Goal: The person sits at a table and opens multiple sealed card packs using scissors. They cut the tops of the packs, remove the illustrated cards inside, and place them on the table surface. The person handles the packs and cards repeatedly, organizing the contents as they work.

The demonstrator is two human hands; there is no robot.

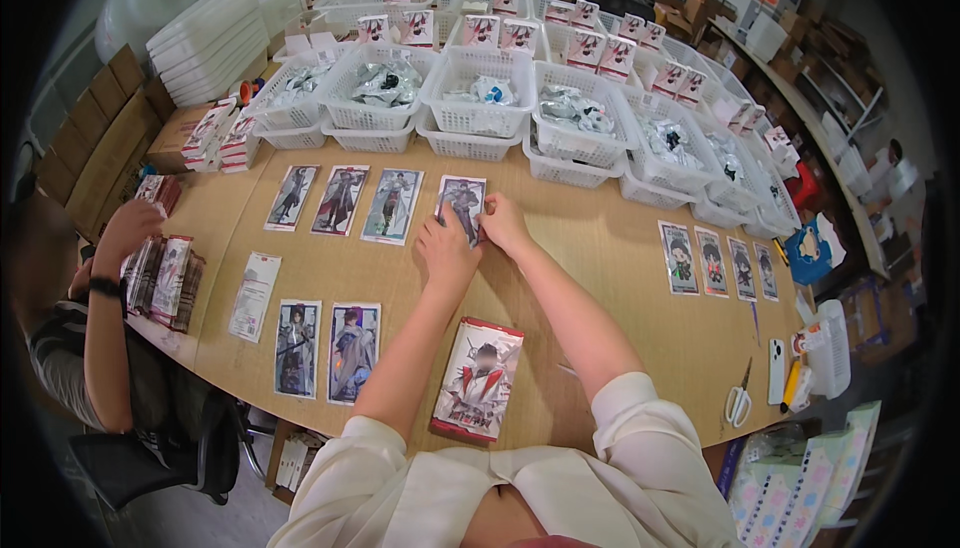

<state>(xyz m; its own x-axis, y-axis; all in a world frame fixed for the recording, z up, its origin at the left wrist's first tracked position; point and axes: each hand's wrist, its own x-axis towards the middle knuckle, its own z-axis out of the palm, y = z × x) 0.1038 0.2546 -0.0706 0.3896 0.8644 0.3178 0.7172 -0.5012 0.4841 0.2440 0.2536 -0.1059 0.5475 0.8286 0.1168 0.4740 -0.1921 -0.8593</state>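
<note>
Both hands [470,238] on card [461,206] edges.

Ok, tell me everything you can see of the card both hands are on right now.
The card is a tall rectangular picture card, glossy as if sleeved or laminated, showing a dark-clothed figure on a pale, bluish ground. It lies flat on the wooden table, last on the right of a row of four similar cards, just below the white baskets. The left hand covers its lower left part; the right hand touches its right edge. Its lower part is hidden by the fingers.
</note>
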